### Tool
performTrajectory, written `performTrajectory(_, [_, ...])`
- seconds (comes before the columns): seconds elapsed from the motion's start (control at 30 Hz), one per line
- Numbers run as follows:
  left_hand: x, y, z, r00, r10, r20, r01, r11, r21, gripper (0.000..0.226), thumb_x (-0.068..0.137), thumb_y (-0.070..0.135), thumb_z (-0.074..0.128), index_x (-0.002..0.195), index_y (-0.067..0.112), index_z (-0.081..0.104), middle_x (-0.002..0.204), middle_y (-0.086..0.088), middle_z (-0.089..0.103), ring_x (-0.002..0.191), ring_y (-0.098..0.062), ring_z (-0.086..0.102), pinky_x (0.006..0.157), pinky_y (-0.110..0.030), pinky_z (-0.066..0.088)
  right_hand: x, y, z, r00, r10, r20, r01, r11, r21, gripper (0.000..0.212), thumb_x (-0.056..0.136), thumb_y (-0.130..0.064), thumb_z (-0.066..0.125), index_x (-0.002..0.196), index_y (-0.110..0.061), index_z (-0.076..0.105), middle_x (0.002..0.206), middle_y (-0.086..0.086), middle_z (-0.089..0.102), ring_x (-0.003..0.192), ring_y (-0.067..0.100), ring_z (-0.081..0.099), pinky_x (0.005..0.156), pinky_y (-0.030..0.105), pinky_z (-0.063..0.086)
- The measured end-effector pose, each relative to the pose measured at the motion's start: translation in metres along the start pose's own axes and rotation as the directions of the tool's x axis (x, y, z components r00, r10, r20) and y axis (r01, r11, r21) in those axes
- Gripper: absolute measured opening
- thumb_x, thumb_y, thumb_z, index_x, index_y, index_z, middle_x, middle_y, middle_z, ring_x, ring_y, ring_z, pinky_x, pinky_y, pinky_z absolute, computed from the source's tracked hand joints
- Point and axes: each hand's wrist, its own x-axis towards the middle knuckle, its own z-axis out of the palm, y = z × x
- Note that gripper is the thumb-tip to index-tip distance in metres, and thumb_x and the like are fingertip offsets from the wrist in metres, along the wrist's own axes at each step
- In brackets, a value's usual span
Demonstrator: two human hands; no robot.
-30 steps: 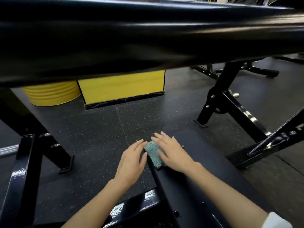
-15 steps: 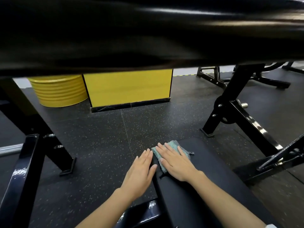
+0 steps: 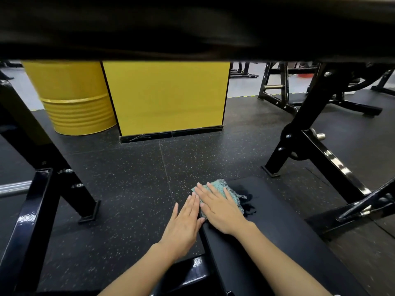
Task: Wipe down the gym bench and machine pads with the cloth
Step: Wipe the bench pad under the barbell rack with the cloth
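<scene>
Head view. Versus half a second ago, the view is tilted up: more of the yellow box and yellow drum shows beyond the bench pad, and the big black pad overhead is blurred. One second ago the cloth hung over the bench pad's left edge. Now it lies flat on top, at the pad's far-left corner. The two hands are closer together than before.

The right hand lies palm down on the cloth, with its fingers straight and slightly spread, pressing it flat onto the bench pad. It is not gripping or pinching. The teal cloth pokes out beyond the fingertips and to the right of the hand.

The left hand is palm down just off the bench pad's left edge. Its fingers are straight and held together, with the little finger a bit apart. It holds nothing. Its thumb side touches the pad's edge beside the right hand. Cannot tell if the palm rests on anything.

Dark streaks sit on the bench pad just right of the cloth; it is unclear whether they are wet marks or threads. Speckled black floor lies left of the bench pad, and a black frame leg stands beyond its far right.
</scene>
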Motion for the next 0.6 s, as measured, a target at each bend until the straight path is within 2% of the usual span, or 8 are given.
performTrajectory(0.07, [-0.001,0.003,-0.005,1.0,-0.003,0.021,0.003,1.0,-0.015,0.067,0.102,0.051,0.001,0.156,0.013,-0.014,0.163,0.002,-0.021,0.149,-0.008,-0.019,0.118,-0.03,-0.014,0.0,0.009,-0.005,1.0,-0.027,0.007,0.027,1.0,-0.011,0.051,0.108,-0.036,0.018,0.157,-0.036,0.004,0.163,-0.022,-0.005,0.15,0.002,-0.01,0.121,0.037,-0.008])
performTrajectory(0.13, [-0.003,0.003,-0.009,0.999,0.009,0.032,-0.007,0.998,-0.065,0.06,0.108,0.039,0.014,0.157,0.014,-0.011,0.163,0.003,-0.021,0.149,-0.007,-0.018,0.119,-0.031,-0.012,-0.001,0.023,-0.011,1.0,0.004,0.014,-0.003,1.0,-0.025,0.051,0.108,-0.037,0.018,0.158,-0.035,0.004,0.163,-0.021,-0.004,0.15,0.003,-0.009,0.12,0.037,-0.006])
performTrajectory(0.3, [-0.005,0.0,-0.014,0.998,0.043,0.039,-0.037,0.991,-0.128,0.059,0.108,0.038,0.019,0.157,0.019,-0.009,0.162,0.009,-0.02,0.149,-0.002,-0.016,0.119,-0.029,-0.012,-0.021,0.09,-0.025,0.961,0.274,-0.03,-0.276,0.958,-0.08,0.052,0.108,-0.038,0.017,0.157,-0.033,0.001,0.164,-0.017,-0.004,0.151,0.005,-0.004,0.121,0.038,0.0])
performTrajectory(0.4, [-0.003,-0.004,-0.015,0.997,0.053,0.058,-0.047,0.993,-0.105,0.06,0.108,0.039,0.019,0.157,0.021,-0.009,0.162,0.01,-0.02,0.149,-0.003,-0.015,0.119,-0.032,-0.013,-0.026,0.105,-0.027,0.934,0.357,-0.035,-0.358,0.933,-0.032,0.052,0.108,-0.037,0.016,0.158,-0.034,0.004,0.165,-0.017,-0.003,0.151,0.007,-0.005,0.121,0.041,-0.001])
performTrajectory(0.5, [-0.002,-0.004,-0.016,0.996,0.052,0.075,-0.047,0.997,-0.066,0.062,0.105,0.046,0.012,0.157,0.021,-0.009,0.162,0.01,-0.02,0.149,-0.003,-0.016,0.119,-0.034,-0.014,-0.02,0.088,-0.021,0.937,0.346,-0.041,-0.347,0.937,-0.039,0.052,0.108,-0.038,0.015,0.158,-0.031,0.002,0.164,-0.016,-0.005,0.152,0.01,-0.007,0.121,0.044,-0.002])
performTrajectory(0.6, [-0.002,-0.004,-0.017,0.996,0.069,0.06,-0.068,0.997,-0.027,0.095,0.074,0.066,-0.021,0.157,0.021,-0.01,0.16,0.012,-0.023,0.147,-0.001,-0.019,0.116,-0.036,-0.017,-0.018,0.068,-0.015,0.961,0.274,-0.045,-0.276,0.961,-0.034,0.052,0.108,-0.037,0.016,0.158,-0.033,0.001,0.164,-0.017,-0.006,0.151,0.009,-0.008,0.121,0.043,-0.004])
